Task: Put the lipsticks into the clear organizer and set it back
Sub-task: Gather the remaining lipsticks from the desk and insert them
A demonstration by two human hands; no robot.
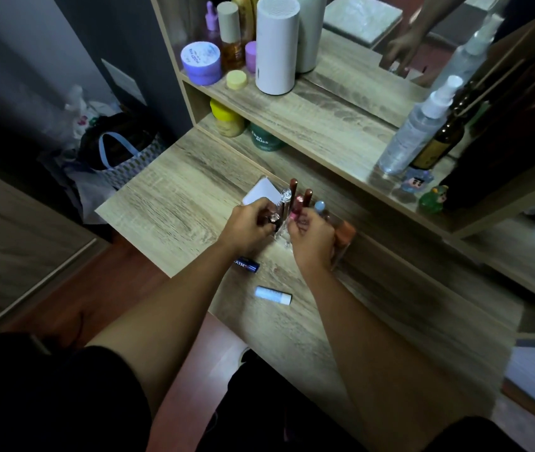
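Hands: left hand point(249, 228) pinches a jewel-capped lipstick; right hand point(312, 239) grips a pink one. Both over clear organizer point(284, 238) on bench point(174, 203). Two tubes point(273, 295) lie loose.

A wood-grain table point(168, 203) sits against a matching shelf point(318, 106) with a mirror point(373, 44) behind it. On the shelf stand a tall white cylinder point(275, 44), a purple jar point(200, 62), a small yellow lid point(236, 79), an amber bottle point(230, 40) and a clear spray bottle point(413, 128) beside a dark brown bottle point(439, 145). Two small toy figures, one blue point(417, 179) and one green point(432, 199), stand near them. Under the shelf sit a yellow jar point(227, 119) and a green jar point(264, 140). A patterned bag point(129, 158) rests on the floor to the left.
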